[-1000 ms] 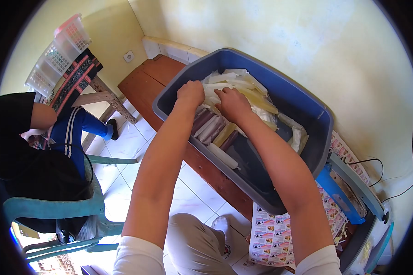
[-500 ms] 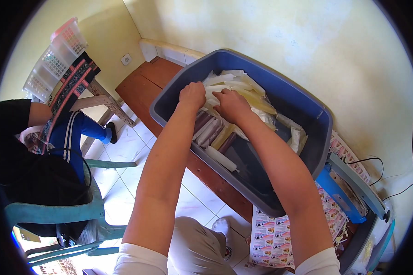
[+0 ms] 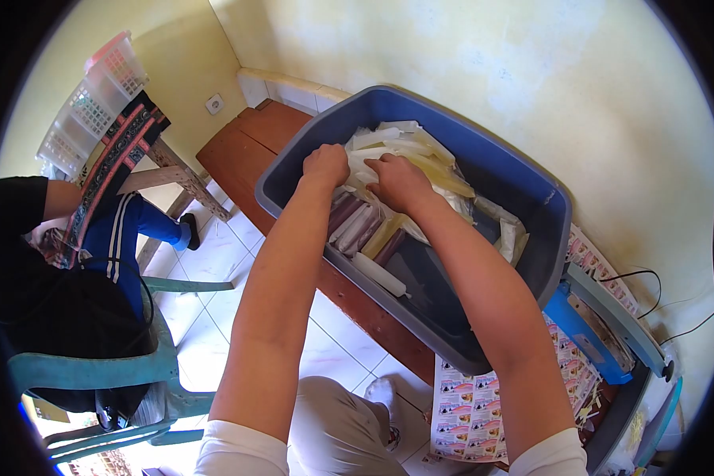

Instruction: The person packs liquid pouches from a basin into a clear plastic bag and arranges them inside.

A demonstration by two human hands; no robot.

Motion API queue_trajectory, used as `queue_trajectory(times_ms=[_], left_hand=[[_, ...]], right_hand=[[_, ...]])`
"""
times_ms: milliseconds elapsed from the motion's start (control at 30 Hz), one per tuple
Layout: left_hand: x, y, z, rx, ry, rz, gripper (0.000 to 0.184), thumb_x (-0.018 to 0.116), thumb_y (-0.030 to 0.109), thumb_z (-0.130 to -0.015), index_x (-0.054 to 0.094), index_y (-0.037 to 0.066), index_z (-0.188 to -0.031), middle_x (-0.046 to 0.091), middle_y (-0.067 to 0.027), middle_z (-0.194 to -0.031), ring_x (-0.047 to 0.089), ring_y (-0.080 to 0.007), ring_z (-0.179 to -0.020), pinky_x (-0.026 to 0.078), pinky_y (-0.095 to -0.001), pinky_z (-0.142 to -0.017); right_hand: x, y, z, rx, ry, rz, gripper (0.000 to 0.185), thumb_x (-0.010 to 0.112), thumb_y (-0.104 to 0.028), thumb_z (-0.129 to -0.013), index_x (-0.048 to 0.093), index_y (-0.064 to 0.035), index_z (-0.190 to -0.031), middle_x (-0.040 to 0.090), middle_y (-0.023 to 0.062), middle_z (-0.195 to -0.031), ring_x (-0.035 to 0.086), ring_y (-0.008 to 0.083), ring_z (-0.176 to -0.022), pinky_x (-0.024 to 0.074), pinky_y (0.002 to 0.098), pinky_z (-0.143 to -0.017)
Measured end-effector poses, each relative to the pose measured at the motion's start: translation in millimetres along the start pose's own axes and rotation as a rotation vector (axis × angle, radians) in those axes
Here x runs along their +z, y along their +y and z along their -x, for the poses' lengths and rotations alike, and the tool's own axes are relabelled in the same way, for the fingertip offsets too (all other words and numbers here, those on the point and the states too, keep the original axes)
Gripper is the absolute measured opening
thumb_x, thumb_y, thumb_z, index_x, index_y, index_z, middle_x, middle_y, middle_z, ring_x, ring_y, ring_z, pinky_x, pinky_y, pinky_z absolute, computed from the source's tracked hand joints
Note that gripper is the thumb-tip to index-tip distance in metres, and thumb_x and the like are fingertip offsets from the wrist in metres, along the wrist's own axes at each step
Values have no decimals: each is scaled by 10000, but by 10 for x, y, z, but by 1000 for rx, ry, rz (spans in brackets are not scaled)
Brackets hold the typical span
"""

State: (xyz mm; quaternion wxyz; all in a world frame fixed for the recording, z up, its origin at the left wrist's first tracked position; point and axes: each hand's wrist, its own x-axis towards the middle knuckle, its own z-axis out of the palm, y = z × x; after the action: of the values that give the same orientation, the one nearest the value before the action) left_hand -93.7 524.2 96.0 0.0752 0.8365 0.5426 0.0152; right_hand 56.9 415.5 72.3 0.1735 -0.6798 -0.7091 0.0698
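A deep dark-blue plastic tub (image 3: 496, 131) holds many long filled plastic packets; white and pale-yellow ones (image 3: 444, 175) are heaped at its far end. My left hand (image 3: 326, 166) is closed at the left edge of that heap, its fingertips on a whitish packet and partly hidden. Beside it, my right hand (image 3: 399, 182) reaches over the heap, fingers bent around a whitish packet, thumb low. Purple packets (image 3: 362, 228) lie side by side below my hands, near a yellow one (image 3: 385, 237). A single white packet (image 3: 381, 274) rests against the near wall.
The tub stands on a brown wooden bench (image 3: 250, 139) along the wall. A blue sealing device (image 3: 591, 333) with a cable lies to the right, over printed label sheets (image 3: 472, 408). At left, a person in black sits on a green plastic chair (image 3: 95, 369) near white baskets (image 3: 79, 127).
The view has shifted slightly. Both hands stay at the same heap of packets, with hardly any movement of the fingers. The packets look unmoved.
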Motion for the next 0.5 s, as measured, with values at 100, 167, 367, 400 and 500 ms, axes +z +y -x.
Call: queue_trajectory(times_ms=[100, 167, 367, 400, 500], left_hand=[[28, -26, -26, 19, 53, 1, 302, 599, 133, -975, 766, -15, -1179, 725, -275, -1276, 700, -447, -1210, 570, -524, -1030], [35, -27, -28, 19, 83, 27, 302, 588, 137, -981, 769, -14, -1169, 723, -280, -1269, 696, -454, -1209, 565, -529, -1033], [25, -60, -44, 80, 218, 99, 305, 568, 174, -998, 762, -13, -1141, 721, -278, -1222, 692, -476, -1173, 562, -550, -1014], [21, -55, -38, 104, 268, 114, 296, 573, 179, -997, 759, -17, -1117, 718, -269, -1217, 702, -475, -1149, 572, -552, -986], [-11, -31, -57, 161, 380, 217, 280, 571, 192, -1002, 735, -27, -1060, 715, -266, -1147, 692, -490, -1102, 554, -557, -968]], right_hand=[[1, 21, 7, -10, 7, 0, 541, 759, -331, -955, 659, -160, -1458, 680, 138, -1359, 656, 347, -1271, 563, 479, -1063], [-12, 35, 13, -8, -1, -5, 548, 761, -332, -955, 655, -160, -1463, 678, 136, -1365, 651, 346, -1282, 561, 478, -1070], [-171, 9, 7, 44, -57, -19, 551, 763, -259, -922, 665, -172, -1457, 686, 144, -1398, 665, 351, -1286, 564, 475, -1075], [-230, -16, 9, 85, -98, -29, 556, 762, -228, -906, 671, -176, -1452, 691, 152, -1402, 673, 352, -1282, 568, 472, -1072], [-374, -78, 29, 139, -176, -10, 568, 748, -180, -878, 681, -181, -1441, 705, 165, -1388, 689, 355, -1268, 576, 470, -1064]])
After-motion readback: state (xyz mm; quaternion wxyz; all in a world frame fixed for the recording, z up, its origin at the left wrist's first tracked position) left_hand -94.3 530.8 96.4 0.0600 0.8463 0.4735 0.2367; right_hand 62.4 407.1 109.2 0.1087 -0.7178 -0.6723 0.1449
